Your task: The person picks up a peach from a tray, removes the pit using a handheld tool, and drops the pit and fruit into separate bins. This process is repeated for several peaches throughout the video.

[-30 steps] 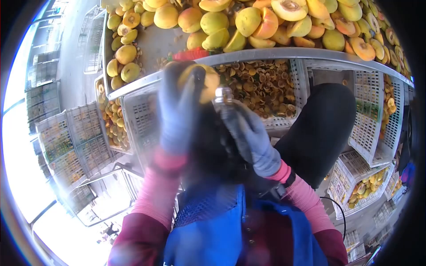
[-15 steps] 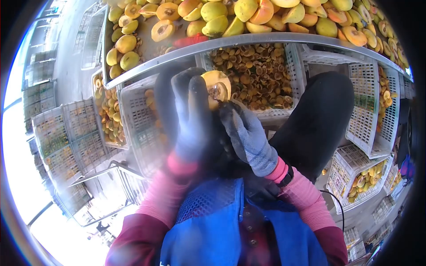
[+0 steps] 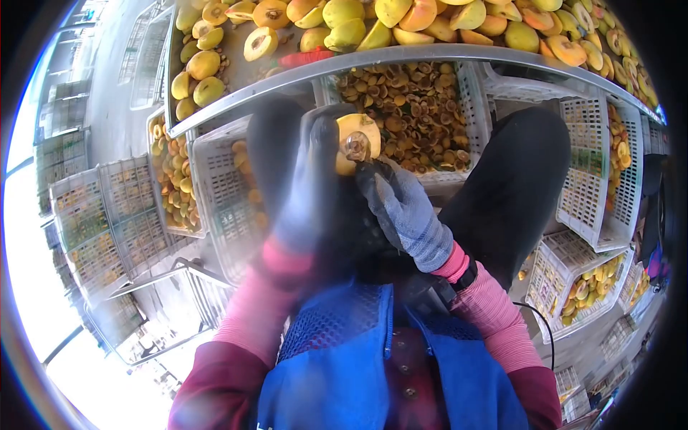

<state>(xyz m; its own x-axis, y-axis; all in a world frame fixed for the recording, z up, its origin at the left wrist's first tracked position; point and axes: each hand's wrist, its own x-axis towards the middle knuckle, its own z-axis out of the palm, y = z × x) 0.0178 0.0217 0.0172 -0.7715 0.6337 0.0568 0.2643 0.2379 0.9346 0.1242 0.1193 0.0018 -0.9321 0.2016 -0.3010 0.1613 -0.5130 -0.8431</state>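
Observation:
A yellow peach half (image 3: 367, 132) is held in my left hand (image 3: 319, 161), its cut face turned up and its brown centre showing. My left hand wears a grey glove with dark fingers and is blurred. Closed at the peach's lower right edge is my right hand (image 3: 401, 208), in the same kind of glove. A narrow dark shape runs from its fingertips to the peach's centre; what those fingers grip is too small to make out. Below the peach, a white crate holds many brown peach pits and scraps (image 3: 408, 115).
A metal-edged table (image 3: 401, 55) carries many peach halves (image 3: 347, 14) and a red object (image 3: 307, 57). White crates of peaches stand to the left (image 3: 172, 179) and right (image 3: 584, 287). My knees (image 3: 512, 179) flank the pit crate.
My left hand and the peach half have shifted slightly right, and more of the cut face shows. My right hand stays at its lower edge, also slightly further right.

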